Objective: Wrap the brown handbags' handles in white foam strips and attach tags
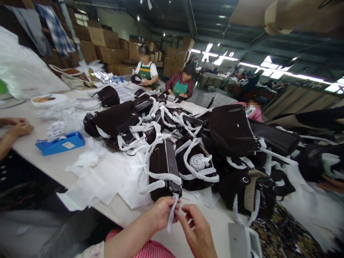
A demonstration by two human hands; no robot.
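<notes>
My left hand (pixel 161 213) pinches a narrow white paper strip (pixel 172 214) at the near end of a dark brown bag (pixel 159 161). The strip hangs down past my fingers. My right hand (pixel 197 227) is just right of it, fingers bent and apart, with the thumb tip close to the strip; whether it touches is unclear. White-wrapped straps lie over this bag. Beside it is another dark bag (pixel 185 152) with a coil of white wrapping (pixel 199 162) on top.
A blue tape dispenser (pixel 60 143) and white paper sheets (pixel 107 177) lie to the left. Another person's hands (pixel 16 128) rest at the left table edge. More dark bags (pixel 232 130) are piled ahead and right. A grey box-shaped object (pixel 240 240) stands near right. Two co-workers in green aprons (pixel 145 72) are across the table.
</notes>
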